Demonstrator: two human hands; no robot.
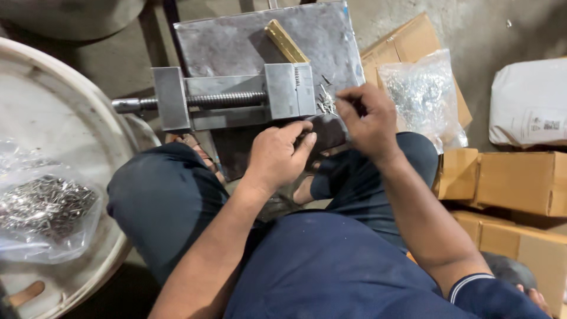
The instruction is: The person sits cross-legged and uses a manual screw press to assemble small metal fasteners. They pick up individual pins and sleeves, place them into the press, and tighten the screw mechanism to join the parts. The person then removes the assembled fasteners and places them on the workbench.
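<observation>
I have a single view, from the camera on the person's head. It looks steeply down over the chest and folded knees, so the forearms run up from the bottom edge to the left hand (pixel 277 156) and right hand (pixel 367 121) near the middle. It sits close: the lap fills the lower half. Just beyond the fingers (pixel 304 142) lies the metal vise (pixel 236 97) on its grey worktop (pixel 230 41). With no second view, nothing overlaps.

L hand (pixel 276 158) curled, R hand (pixel 367 118) (pinching)
</observation>
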